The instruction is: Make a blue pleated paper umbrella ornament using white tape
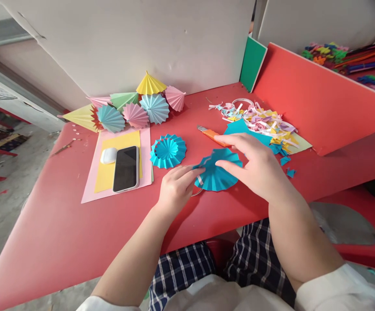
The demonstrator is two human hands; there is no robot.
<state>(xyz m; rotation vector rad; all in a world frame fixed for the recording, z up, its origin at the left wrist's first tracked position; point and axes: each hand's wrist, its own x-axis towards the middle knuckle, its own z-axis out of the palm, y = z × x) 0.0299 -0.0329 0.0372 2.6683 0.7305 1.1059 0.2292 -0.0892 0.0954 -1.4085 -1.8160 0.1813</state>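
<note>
A blue pleated paper fan, spread into a round (pixel 218 177), is between my hands just above the red table. My left hand (pixel 177 183) pinches its left edge, fingers together on top and the thumb hidden. Over the right side of the fan, my right hand (pixel 258 164) is open, its thumb lying on the pleats and its index finger stretched apart above. A pale ring (pixel 196 192), perhaps a tape roll, shows partly under the fan. Left of it, a finished-looking blue pleated rosette (pixel 168 151) rests on the table. Behind my right fingers lies an orange utility knife (pixel 215 137).
Several small paper umbrellas (pixel 155 108) stand along the back wall. A phone (pixel 125 168) and a white earbud case (pixel 108 155) lie on pink and yellow sheets (pixel 93 190). Shredded paper strips (pixel 258 119) and blue sheets are heaped before a red board (pixel 319 99).
</note>
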